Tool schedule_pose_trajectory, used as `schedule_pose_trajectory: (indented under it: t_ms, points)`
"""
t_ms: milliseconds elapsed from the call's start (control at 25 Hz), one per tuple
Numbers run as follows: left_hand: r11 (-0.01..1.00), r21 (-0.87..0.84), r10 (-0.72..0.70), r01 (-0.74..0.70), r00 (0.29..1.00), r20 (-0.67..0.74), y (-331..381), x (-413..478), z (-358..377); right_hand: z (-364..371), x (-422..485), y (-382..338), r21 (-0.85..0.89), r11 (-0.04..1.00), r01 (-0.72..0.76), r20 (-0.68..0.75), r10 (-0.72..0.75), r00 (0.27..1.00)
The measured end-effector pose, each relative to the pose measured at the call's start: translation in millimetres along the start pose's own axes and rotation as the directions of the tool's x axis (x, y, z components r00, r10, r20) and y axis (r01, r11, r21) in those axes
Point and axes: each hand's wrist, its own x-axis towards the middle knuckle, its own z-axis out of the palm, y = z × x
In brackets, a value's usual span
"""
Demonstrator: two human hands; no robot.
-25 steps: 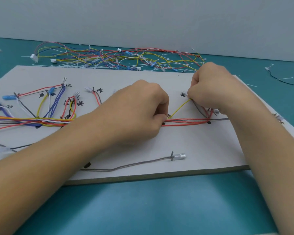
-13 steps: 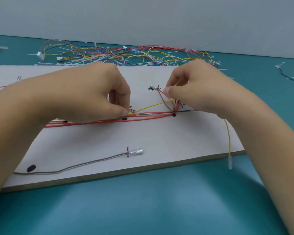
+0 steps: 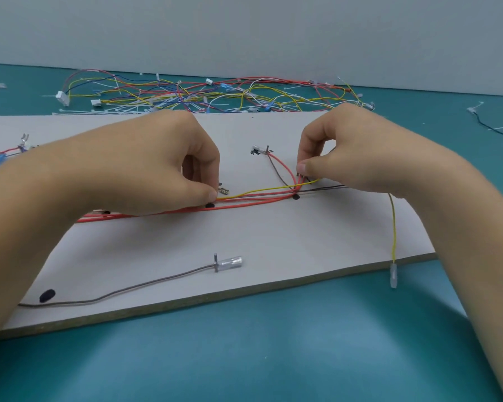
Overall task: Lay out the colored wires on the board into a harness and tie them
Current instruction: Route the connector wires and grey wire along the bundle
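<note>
Wires (image 3: 259,196) pinched: left hand (image 3: 157,169), right hand (image 3: 357,158).

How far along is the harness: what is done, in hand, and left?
Done: the grey wire sits at its pin, and the wire bundle lies along the board. In hand: left hand and right hand pinch that bundle. Remaining: the yellow wire dangles off the edge; no tie shows on the bundle.

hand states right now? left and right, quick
Left hand: closed, pinching the wire bundle.
Right hand: closed, pinching the same bundle at its branch; exact wire unclear.
</note>
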Motion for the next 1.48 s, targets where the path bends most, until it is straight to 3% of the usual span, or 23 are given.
schedule_pose_trajectory:
  t_ms: [320,760,1120,1320,1480]
  points:
    - [0.999,-0.019,0.044,-0.043,0.999,0.013,-2,3,-1,5,6,4,0.002,1.0,0.009,0.02,-0.009,1.0]
    - [0.992,-0.104,0.082,-0.066,0.984,0.158,14,-6,-1,-11,-27,-12,-0.197,0.98,0.016,0.142,0.012,0.99]
    - [0.993,-0.049,0.115,-0.108,0.979,0.168,20,-9,2,-26,-36,-5,-0.095,0.995,0.032,0.376,0.006,0.926]
    - [0.987,0.102,0.113,-0.127,0.985,0.13,23,-13,3,-32,-29,15,0.031,0.997,0.074,0.398,-0.081,0.914]
    - [0.984,0.13,0.115,-0.122,0.991,0.067,35,-12,11,-37,-26,24,0.052,0.996,0.068,0.438,-0.084,0.895]
